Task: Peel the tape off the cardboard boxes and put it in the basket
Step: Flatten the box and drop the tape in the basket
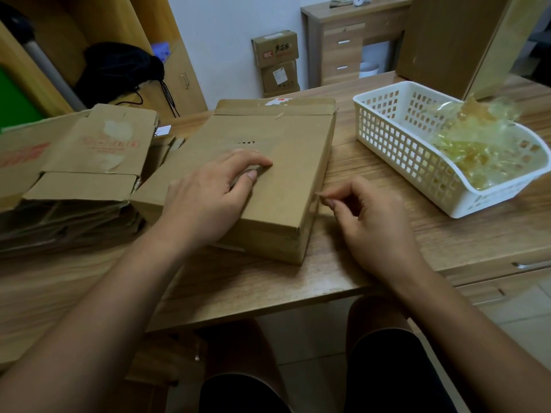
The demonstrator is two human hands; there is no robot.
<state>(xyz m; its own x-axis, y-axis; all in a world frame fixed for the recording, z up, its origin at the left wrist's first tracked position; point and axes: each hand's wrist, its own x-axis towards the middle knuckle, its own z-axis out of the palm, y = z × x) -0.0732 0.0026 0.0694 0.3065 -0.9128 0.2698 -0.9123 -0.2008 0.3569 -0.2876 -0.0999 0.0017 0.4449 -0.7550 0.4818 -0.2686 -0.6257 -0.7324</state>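
A flat brown cardboard box (286,162) lies on the wooden desk (268,290) in front of me. My left hand (208,192) rests flat on its top and presses it down. My right hand (372,222) is at the box's right side, thumb and forefinger pinched on a small end of tape (319,194) at the box's right edge. A white plastic basket (396,138) stands to the right, holding a heap of crumpled yellowish clear tape (477,144).
A stack of flattened cardboard boxes (89,162) lies at the left of the desk. A tall cardboard panel (447,40) stands behind the basket. Beyond the desk are a wooden cabinet, a black bag (119,70) and two boxes (275,61) by the wall.
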